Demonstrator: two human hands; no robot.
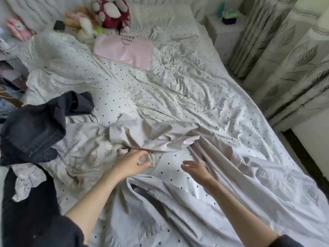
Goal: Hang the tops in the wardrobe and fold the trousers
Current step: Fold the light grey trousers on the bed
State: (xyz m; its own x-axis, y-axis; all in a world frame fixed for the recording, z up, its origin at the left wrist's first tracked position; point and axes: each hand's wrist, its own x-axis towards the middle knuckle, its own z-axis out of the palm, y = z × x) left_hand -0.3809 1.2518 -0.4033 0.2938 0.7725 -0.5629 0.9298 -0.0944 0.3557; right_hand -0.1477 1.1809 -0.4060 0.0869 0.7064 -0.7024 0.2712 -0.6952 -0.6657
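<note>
Pickup step: left hand (132,162) pinches beige garment (153,138) edge just right of dark jeans (33,129); right hand (195,167) open, empty. Next likely lift, identify garment.

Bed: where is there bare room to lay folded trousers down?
The freest patch is the dotted sheet mid-bed, bordered by the pink top, the beige garment and the bed's right edge. The near left is crowded: dark jeans heaped there, and the left hand pinches the beige garment. The right hand hovers open.
</note>
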